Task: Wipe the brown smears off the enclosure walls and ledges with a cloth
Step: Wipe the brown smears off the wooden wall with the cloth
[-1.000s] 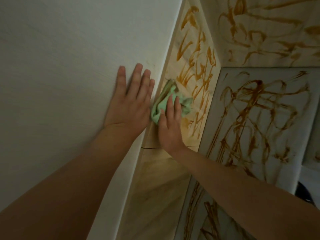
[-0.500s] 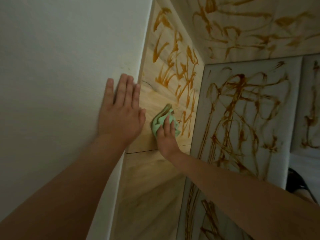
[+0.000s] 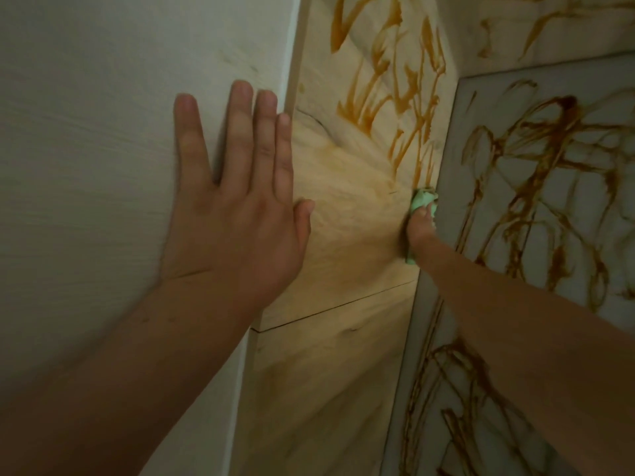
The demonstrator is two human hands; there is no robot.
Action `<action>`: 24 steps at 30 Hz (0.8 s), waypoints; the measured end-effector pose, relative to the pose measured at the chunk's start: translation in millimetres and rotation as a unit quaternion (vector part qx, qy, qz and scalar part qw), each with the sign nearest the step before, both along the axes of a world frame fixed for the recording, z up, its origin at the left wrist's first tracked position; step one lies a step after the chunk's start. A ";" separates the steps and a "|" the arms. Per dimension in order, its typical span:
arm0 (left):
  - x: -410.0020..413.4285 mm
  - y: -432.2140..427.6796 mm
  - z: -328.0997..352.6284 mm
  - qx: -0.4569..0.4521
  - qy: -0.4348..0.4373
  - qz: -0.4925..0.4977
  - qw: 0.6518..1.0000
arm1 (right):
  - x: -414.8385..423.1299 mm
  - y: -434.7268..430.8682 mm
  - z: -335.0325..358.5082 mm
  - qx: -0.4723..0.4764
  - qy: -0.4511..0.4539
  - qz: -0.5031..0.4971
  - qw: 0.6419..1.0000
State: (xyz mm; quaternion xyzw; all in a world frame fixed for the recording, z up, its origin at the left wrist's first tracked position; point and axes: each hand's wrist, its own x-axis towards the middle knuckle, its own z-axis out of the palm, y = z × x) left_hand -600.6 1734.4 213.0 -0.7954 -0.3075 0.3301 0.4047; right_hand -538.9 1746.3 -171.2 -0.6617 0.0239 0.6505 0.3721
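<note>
My left hand (image 3: 237,214) lies flat with straight fingers on the white outer wall (image 3: 103,132), right at its edge. Deep inside the enclosure, my right hand (image 3: 421,225) presses a light green cloth (image 3: 423,198) against the wooden side wall (image 3: 347,207), in the corner where it meets the back panel. Part of the cloth shows above the fingers and a bit below the wrist. Brown smears (image 3: 388,94) cover the upper part of the side wall. The patch around the cloth looks faintly yellow, without streaks.
The pale back panel (image 3: 549,173) carries thick brown loops and lines. The top surface (image 3: 549,25) is streaked too. A seam (image 3: 330,310) crosses the side wall below my hands. More smears run down the lower back panel (image 3: 446,389).
My right hand has slid the cloth from near the front edge of the side wall rightward and deeper, to the back corner. My left hand stays flat on the white wall.
</note>
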 end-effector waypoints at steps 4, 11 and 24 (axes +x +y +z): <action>4.1 -1.2 1.6 -0.015 0.008 0.005 1.000 | -29.9 -20.5 -80.9 -0.050 0.073 -0.011 0.996; 9.3 -1.3 3.1 -0.009 0.003 0.012 1.000 | -47.2 -45.6 25.5 -0.050 0.101 -0.031 0.993; 0.3 1.1 -3.1 -0.011 -0.034 -0.007 0.999 | 47.2 47.7 -56.6 0.002 0.060 -0.096 0.994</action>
